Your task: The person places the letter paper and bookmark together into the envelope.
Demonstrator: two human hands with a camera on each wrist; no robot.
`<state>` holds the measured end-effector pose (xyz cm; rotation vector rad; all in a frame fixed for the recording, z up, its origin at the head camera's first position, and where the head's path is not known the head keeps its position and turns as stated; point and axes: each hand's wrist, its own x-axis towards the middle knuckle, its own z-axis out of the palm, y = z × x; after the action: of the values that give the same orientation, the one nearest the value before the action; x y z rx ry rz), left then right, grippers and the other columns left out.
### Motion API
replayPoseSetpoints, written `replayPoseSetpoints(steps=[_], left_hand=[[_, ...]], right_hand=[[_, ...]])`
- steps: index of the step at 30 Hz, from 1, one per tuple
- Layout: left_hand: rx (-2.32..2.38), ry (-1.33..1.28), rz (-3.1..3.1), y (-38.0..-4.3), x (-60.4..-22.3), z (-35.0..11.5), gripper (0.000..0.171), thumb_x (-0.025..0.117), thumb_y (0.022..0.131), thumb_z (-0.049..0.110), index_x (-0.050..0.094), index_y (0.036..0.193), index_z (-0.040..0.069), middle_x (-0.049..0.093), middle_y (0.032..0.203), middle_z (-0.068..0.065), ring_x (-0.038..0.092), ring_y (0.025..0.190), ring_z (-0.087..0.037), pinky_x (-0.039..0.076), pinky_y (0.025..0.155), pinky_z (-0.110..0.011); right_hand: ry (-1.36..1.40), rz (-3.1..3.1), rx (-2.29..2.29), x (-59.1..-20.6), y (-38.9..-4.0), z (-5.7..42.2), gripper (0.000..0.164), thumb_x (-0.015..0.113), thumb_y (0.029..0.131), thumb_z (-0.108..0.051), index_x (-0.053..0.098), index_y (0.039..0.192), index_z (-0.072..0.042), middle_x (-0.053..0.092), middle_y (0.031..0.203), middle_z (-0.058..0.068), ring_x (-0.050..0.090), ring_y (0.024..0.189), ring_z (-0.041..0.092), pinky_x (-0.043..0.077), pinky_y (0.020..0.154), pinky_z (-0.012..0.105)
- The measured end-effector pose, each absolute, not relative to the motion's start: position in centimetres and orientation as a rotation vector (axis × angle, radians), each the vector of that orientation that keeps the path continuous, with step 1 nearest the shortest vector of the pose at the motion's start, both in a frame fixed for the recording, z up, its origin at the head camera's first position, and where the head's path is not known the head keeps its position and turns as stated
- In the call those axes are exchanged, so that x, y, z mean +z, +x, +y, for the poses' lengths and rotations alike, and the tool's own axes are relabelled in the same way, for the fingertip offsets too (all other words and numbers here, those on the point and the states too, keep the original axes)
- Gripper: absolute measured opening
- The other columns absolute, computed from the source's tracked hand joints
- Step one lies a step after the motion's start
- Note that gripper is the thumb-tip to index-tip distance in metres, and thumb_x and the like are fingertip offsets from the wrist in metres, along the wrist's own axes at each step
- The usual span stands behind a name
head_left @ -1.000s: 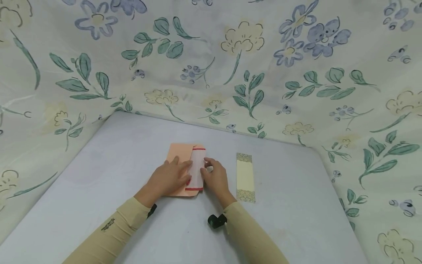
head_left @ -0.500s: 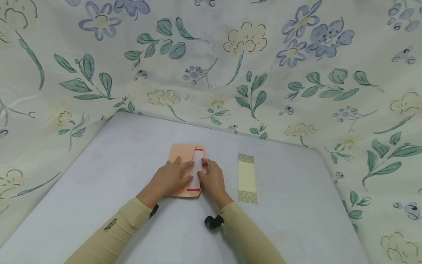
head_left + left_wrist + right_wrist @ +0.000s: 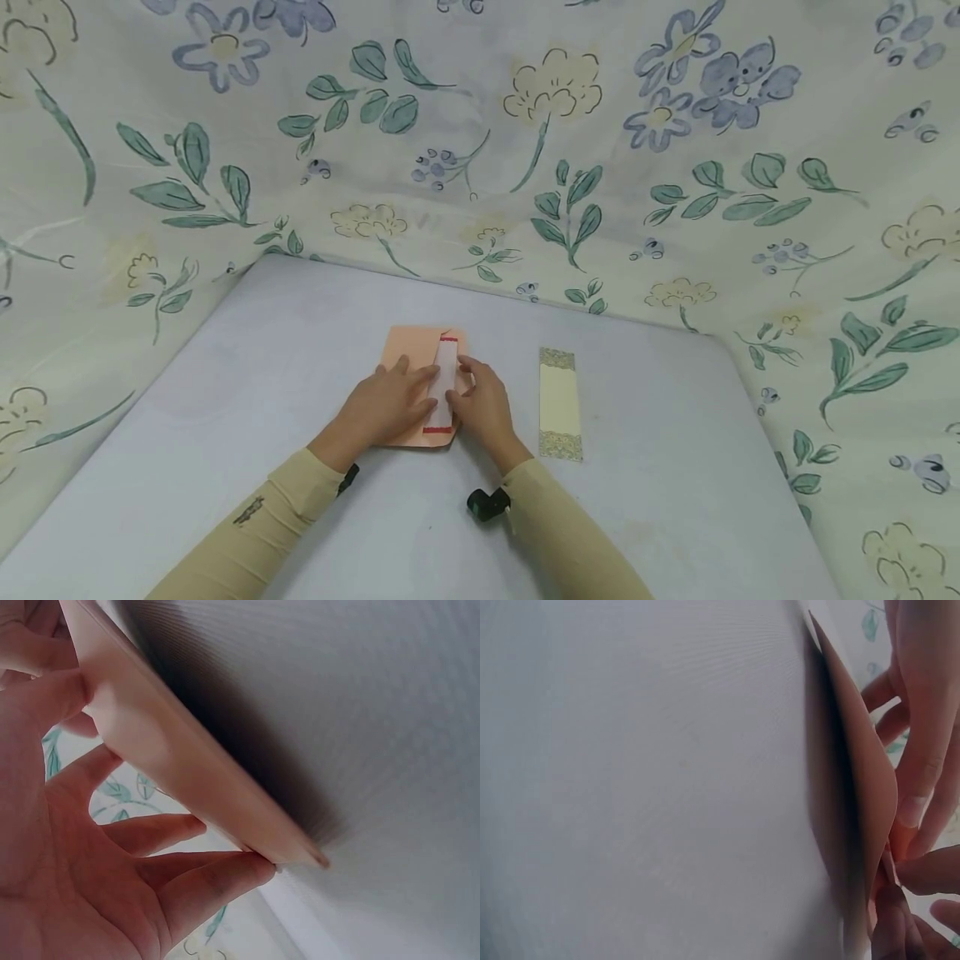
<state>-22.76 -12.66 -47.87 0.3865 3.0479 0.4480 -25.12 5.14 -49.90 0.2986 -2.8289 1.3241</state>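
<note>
A peach paper envelope (image 3: pixel 408 342) lies on the table, its open side to the right. A white card (image 3: pixel 446 362) with red bands at both ends sits partly inside it, its right part showing. My left hand (image 3: pixel 382 407) rests on the envelope with spread fingers; in the left wrist view, fingertips touch the raised envelope edge (image 3: pixel 172 761). My right hand (image 3: pixel 486 410) holds the card's right edge with thumb and curled fingers. In the right wrist view the envelope (image 3: pixel 874 776) bulges beside the right thumb (image 3: pixel 913 808); the card is mostly hidden there.
To the right lies a cream card (image 3: pixel 560 404) with glittery bands at both ends. A white table (image 3: pixel 660 467) spreads around, backed by a floral curtain (image 3: pixel 480 167). Black wrist-camera parts (image 3: pixel 487 504) hang below the right sleeve.
The white card has slid left into the envelope, so a narrower strip shows. My right hand has moved left with it. The left hand stays on the envelope.
</note>
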Motion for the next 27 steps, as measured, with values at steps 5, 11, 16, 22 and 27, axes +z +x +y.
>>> replayPoseSetpoints(steps=[5,11,16,22,27], left_hand=[[0.443,0.406,3.047,-22.8,-47.8,-12.8,0.056,0.062,0.099,0.042,0.055,0.148,0.017,0.045,0.146,-0.037,0.051,0.120,-0.065,0.047,0.095,-0.067],[0.456,0.420,3.060,-22.7,-47.8,-12.8,0.055,0.062,0.098,0.043,0.056,0.147,0.018,0.047,0.145,-0.036,0.052,0.119,-0.065,0.048,0.094,-0.067],[0.466,0.440,3.071,-22.7,-47.7,-12.7,0.054,0.063,0.098,0.042,0.057,0.146,0.018,0.047,0.144,-0.037,0.052,0.119,-0.065,0.049,0.092,-0.067],[0.465,0.438,3.068,-22.6,-47.7,-12.8,0.055,0.062,0.099,0.043,0.056,0.147,0.017,0.047,0.144,-0.037,0.052,0.117,-0.067,0.050,0.089,-0.067],[0.465,0.442,3.080,-22.7,-47.9,-12.9,0.055,0.061,0.100,0.044,0.055,0.147,0.016,0.048,0.143,-0.037,0.053,0.114,-0.067,0.052,0.084,-0.067]], right_hand=[[0.311,-2.881,1.301,-49.9,-25.3,4.6,0.062,0.077,0.087,-0.007,0.055,0.145,-0.012,0.064,0.134,0.007,0.056,0.075,0.007,0.050,0.072,0.022],[0.333,-2.892,1.271,-50.0,-25.4,4.1,0.065,0.078,0.087,-0.007,0.053,0.147,-0.011,0.064,0.134,0.006,0.055,0.073,0.005,0.049,0.071,0.022],[0.356,-2.884,1.336,-50.3,-25.7,3.9,0.068,0.078,0.087,-0.003,0.050,0.149,-0.010,0.063,0.136,0.007,0.057,0.073,0.004,0.049,0.061,0.018],[0.408,-2.846,1.438,-50.6,-26.0,3.8,0.070,0.075,0.086,0.003,0.048,0.150,-0.007,0.064,0.136,0.009,0.063,0.077,0.006,0.050,0.060,0.018],[0.439,-2.825,1.489,-50.6,-26.0,3.5,0.070,0.073,0.087,0.005,0.047,0.150,-0.006,0.064,0.136,0.009,0.065,0.079,0.009,0.051,0.063,0.019]])
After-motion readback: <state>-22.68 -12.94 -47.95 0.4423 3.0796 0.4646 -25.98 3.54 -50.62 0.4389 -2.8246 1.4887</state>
